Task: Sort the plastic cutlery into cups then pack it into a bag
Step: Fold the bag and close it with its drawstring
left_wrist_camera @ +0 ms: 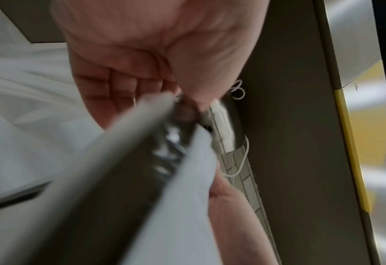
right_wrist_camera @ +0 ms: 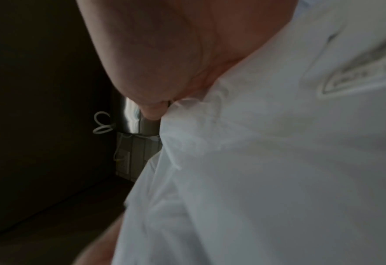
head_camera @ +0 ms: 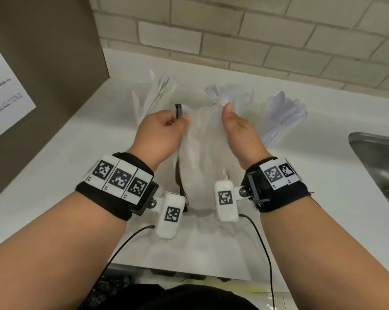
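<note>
Your left hand [head_camera: 162, 128] pinches the translucent white plastic bag [head_camera: 202, 153] by its dark-edged rim and your right hand [head_camera: 238, 130] pinches the opposite side, probably to spread its mouth. 3 clear cutlery bunches [head_camera: 224, 95] wait behind on the white surface [head_camera: 77, 166].

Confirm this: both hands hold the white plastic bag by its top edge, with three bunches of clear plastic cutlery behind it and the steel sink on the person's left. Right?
Not quite: the head view shows the steel sink on the person's right. The rest stands: left hand and right hand hold the white plastic bag, with cutlery bunches behind.
</note>
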`<state>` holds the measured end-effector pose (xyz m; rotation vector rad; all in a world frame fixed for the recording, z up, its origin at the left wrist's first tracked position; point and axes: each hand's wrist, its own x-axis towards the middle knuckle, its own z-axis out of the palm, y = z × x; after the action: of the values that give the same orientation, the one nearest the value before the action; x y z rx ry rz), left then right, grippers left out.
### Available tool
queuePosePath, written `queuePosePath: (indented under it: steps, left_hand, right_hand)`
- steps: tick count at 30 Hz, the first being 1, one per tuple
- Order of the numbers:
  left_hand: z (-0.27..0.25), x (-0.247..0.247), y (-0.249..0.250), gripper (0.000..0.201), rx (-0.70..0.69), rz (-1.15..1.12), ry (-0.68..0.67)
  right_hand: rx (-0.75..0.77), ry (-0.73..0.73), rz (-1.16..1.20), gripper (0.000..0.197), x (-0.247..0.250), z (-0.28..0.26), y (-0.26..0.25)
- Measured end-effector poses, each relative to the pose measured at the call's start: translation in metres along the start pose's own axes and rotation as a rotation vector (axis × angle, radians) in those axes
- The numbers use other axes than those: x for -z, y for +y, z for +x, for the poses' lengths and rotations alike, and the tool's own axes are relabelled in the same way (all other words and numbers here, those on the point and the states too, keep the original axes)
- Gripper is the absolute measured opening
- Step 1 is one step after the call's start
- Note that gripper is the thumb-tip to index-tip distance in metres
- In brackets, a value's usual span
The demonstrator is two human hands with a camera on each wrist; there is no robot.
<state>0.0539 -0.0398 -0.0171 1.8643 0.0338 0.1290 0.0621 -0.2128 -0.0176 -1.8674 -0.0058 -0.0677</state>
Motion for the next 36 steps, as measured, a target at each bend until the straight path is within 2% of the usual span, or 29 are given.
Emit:
queuePosePath:
  steps: [3,5,7,10,12,14,15,16,18,19,20,22,23,25,26,28,29,30,33,36]
  left_hand:
    - [0.007,0.006,0.002,0.028,0.02,-0.09,0.098]
    - [0.013,0.012,0.002,0.028,0.058,-0.204,0.195]
    - [0.015,0.016,0.003,0.029,0.137,-0.385,0.233]
    - [0.02,0.018,-0.002,0.029,0.209,-0.436,0.308]
    - [0.022,0.02,-0.007,0.027,0.202,-0.444,0.371]
    - [0.022,0.022,-0.011,0.024,0.165,-0.437,0.387]
    - [0.021,0.024,-0.012,0.022,0.15,-0.453,0.352]
    - [0.02,0.024,-0.011,0.02,0.132,-0.508,0.283]
    - [0.017,0.024,-0.007,0.008,0.086,-0.666,0.052]
    - [0.014,0.023,-0.003,0.014,0.061,-0.687,-0.051]
    - [0.013,0.022,-0.002,0.032,0.034,-0.636,-0.115]
    - [0.014,0.02,-0.003,0.068,-0.009,-0.478,-0.094]
    - [0.015,0.02,-0.003,0.079,-0.029,-0.421,-0.053]
    - [0.016,0.018,-0.006,0.085,-0.054,-0.388,-0.021]
    - [0.014,0.016,-0.006,0.086,-0.058,-0.412,-0.042]
    - [0.009,0.011,-0.008,0.089,-0.066,-0.436,-0.121]
    - [0.007,0.007,-0.009,0.095,-0.074,-0.418,-0.169]
    - [0.005,0.004,-0.009,0.104,-0.078,-0.375,-0.218]
    - [0.011,0.006,-0.012,0.122,-0.071,-0.196,-0.257]
    - [0.022,0.018,-0.012,0.112,-0.027,-0.206,-0.093]
  right_hand:
    - [0.019,0.099,-0.01,0.044,0.011,0.005,0.002]
    - [0.027,0.221,0.011,0.031,0.024,0.01,0.006]
    - [0.039,0.345,0.031,0.016,0.037,0.014,0.008]
    - [0.018,0.529,0.063,0.021,0.051,0.014,0.009]
    - [-0.007,0.607,0.105,0.02,0.058,0.014,0.011]
    - [-0.02,0.614,0.124,0.013,0.065,0.014,0.014]
    - [-0.026,0.598,0.164,0.011,0.065,0.011,0.012]
    - [-0.018,0.563,0.22,0.011,0.066,0.01,0.012]
    - [0.037,0.468,0.287,0.022,0.068,0.009,0.014]
    - [0.061,0.412,0.285,0.033,0.069,0.007,0.015]
    - [0.077,0.374,0.277,0.048,0.071,0.005,0.018]
    - [0.079,0.427,0.242,0.072,0.079,0.005,0.025]
    - [0.072,0.457,0.273,0.074,0.085,0.005,0.029]
    - [-0.015,0.456,0.393,0.059,0.09,-0.006,0.023]
    - [-0.092,0.36,0.414,0.054,0.088,-0.011,0.023]
    - [-0.242,0.088,0.315,0.084,0.076,-0.024,0.022]
    - [-0.259,0.011,0.246,0.092,0.069,-0.029,0.025]
    - [-0.24,-0.003,0.207,0.095,0.064,-0.032,0.03]
    - [-0.146,0.111,0.196,0.084,0.066,-0.033,0.039]
    - [-0.192,0.259,0.226,0.072,0.087,-0.034,0.046]
